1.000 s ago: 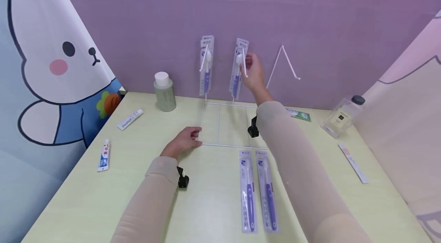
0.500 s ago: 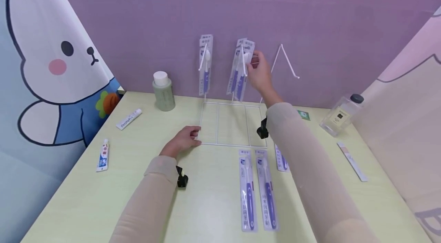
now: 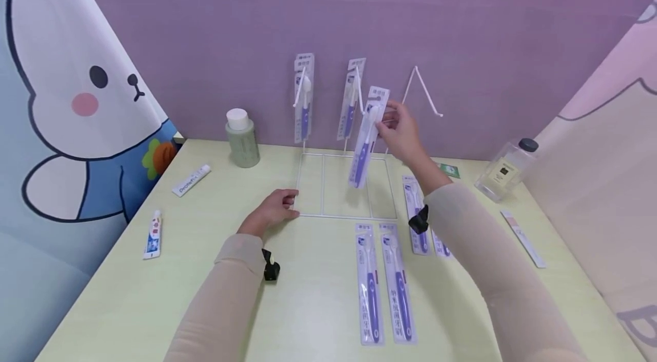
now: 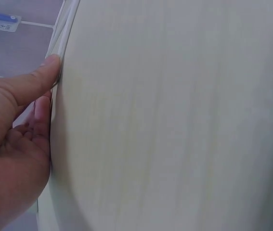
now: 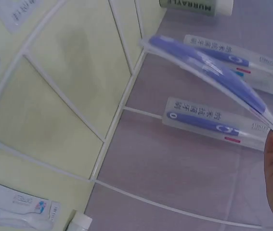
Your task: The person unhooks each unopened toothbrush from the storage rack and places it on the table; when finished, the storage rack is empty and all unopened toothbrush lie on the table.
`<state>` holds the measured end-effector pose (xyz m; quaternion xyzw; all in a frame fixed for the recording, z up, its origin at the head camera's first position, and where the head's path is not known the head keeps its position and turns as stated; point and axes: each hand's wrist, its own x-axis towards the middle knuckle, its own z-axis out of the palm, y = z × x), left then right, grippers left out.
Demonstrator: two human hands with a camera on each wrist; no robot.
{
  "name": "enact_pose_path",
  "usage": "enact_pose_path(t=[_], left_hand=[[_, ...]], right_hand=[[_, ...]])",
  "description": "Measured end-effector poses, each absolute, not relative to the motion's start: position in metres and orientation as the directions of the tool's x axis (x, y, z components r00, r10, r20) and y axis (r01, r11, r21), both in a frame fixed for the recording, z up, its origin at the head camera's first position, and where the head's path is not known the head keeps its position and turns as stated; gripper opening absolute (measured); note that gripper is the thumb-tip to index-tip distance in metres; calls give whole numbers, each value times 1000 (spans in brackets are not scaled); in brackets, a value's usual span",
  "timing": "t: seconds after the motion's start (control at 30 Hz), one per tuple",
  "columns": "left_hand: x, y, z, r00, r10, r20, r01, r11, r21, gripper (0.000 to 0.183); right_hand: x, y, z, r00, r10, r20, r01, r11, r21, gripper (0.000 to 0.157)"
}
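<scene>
A white wire rack [image 3: 333,216] with three upright hooks stands against the purple backdrop. My left hand [image 3: 274,208] holds its front left corner; in the left wrist view the thumb [image 4: 45,74] lies on the wire. My right hand [image 3: 405,134] pinches a packaged purple toothbrush [image 3: 362,151] by its edge, in front of the middle hook and tilted. One packaged toothbrush [image 3: 351,102] hangs on the middle hook. The left hook bears packaged toothbrushes [image 3: 304,108], one behind another. Nothing hangs on the right hook [image 3: 428,91].
Two packaged toothbrushes [image 3: 372,288] lie in front of the rack, with more [image 3: 414,202] partly under my right forearm. A green bottle [image 3: 243,142] and toothpaste tubes [image 3: 154,236] are on the left. A clear bottle [image 3: 505,171] and a thin strip [image 3: 523,239] lie right.
My right hand has drawn a packaged toothbrush off the middle hook, moving it toward me, down and slightly right. The left hand stays at the rack's corner.
</scene>
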<state>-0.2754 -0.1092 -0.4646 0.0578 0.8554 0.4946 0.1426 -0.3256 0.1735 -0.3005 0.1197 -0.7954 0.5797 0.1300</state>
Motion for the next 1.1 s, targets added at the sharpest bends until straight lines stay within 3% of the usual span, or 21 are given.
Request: enact_pose_path(t=[0.27,0.57,0.83,1.1], left_hand=[[-277,-110,-468,-954,251,-162,-15,502,865,59],[-279,-111,-469,-952,252,-175,-24,507,862,60],[-281,-112,-467,-950,265,-167,-12,502,865,60],[-280,-110,-468,-949,262,-177,-17,515,857,61]], right_hand=[[-292,174,-318,-978,-100,185,-204,236,-950,63],[-261,162,-358,-979,-201,31,-56,119,-991,61],[-235,148,-399,-945,-260,-199,146,211,-967,65],[-211,139,-425,-900,-300,-317,228,296,-928,66]])
